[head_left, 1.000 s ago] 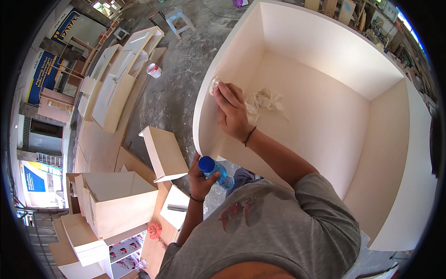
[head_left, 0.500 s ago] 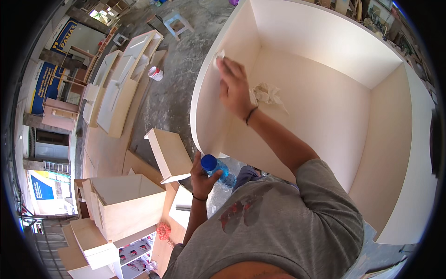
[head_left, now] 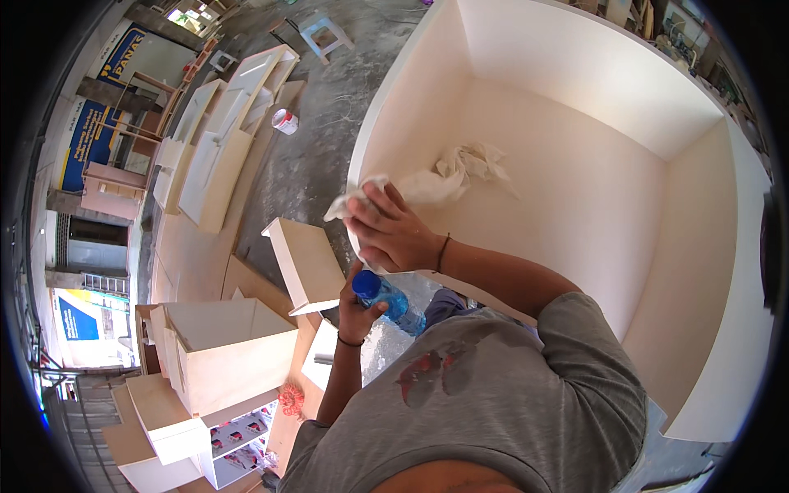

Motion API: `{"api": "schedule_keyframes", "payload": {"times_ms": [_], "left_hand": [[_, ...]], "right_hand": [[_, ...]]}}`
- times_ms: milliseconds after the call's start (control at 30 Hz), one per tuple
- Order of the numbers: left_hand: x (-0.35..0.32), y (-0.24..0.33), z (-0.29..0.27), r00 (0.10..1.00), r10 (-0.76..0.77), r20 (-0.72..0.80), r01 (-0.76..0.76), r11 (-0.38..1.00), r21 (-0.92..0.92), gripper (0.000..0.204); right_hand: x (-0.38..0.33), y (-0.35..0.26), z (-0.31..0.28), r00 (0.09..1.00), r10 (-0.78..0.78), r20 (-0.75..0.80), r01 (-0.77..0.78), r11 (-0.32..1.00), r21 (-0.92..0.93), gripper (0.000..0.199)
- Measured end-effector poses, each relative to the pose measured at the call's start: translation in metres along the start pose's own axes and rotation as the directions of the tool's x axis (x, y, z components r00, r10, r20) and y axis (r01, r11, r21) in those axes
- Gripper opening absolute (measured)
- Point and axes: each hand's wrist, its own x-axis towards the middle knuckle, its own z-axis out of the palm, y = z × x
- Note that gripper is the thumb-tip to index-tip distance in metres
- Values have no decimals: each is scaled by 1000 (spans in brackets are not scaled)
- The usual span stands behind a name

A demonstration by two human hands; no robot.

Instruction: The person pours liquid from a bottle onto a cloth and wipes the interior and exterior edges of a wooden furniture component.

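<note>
The right hand presses a white rag flat against the near rim of the big open white cabinet box, fingers spread over the cloth rather than curled into a grip. A second ago that hand and rag sat further in on the box's inner panel; since then they have slid outward to the rim, so the wiping appears to have moved from the inner face to the edge. Much of the rag trails loose into the box, bunched just beyond the knuckles. The left hand is closed around a clear plastic bottle with a blue cap, held just below the box's rim and under the right wrist, much as it was before. Beside the box, on the concrete floor, a small open white box stands near the rim, with a larger white box further off and flat white panels stacked well apart from it.
</note>
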Motion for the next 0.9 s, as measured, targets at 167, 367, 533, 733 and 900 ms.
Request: {"api": "schedule_keyframes", "payload": {"times_ms": [167,367,533,733,900], "left_hand": [[2,5,6,1000,27,-1,-27,1000,5,54],[1,-12,-7,999,51,1,-51,995,91,50],[3,0,3,1000,30,7,-30,998,47,50],[0,-20,0,998,55,-1,-55,995,79,48],[-2,-7,9,995,92,-31,-89,992,85,44]], "right_hand": [[60,94,-34,917,268,-295,-270,962,38,61],[13,8,-1,996,92,-22,-89,989,122,65],[47,82,-37,975,158,-154,-163,987,-18,55],[41,74,-23,960,215,-179,-212,977,40,53],[-2,-13,-6,977,-119,174,116,993,26,58]]}}
